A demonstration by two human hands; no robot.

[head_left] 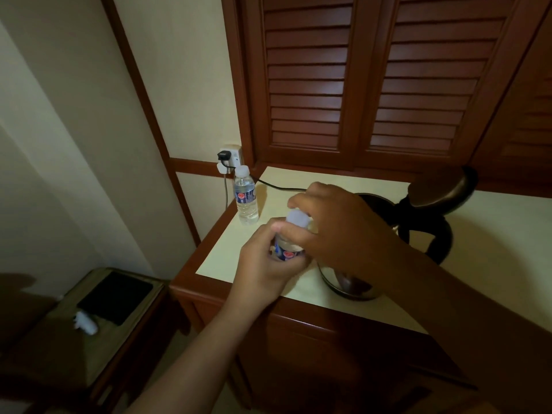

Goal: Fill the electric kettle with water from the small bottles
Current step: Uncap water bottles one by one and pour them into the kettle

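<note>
Two bottles | my left hand (268, 261) fingers wrap one bottle (288, 249) steady | right hand (334, 228) fingers pinch cap (297, 218) to unscrew | kettle (388, 243) lid open, ready.

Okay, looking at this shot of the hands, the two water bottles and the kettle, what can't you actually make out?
- Head view: the held small clear bottle is mostly covered by the left hand and right hand; its water level is hidden.
- The shiny steel kettle interior is blocked by the right forearm.
- Label text on the standing clear plastic bottle is too small.
</note>
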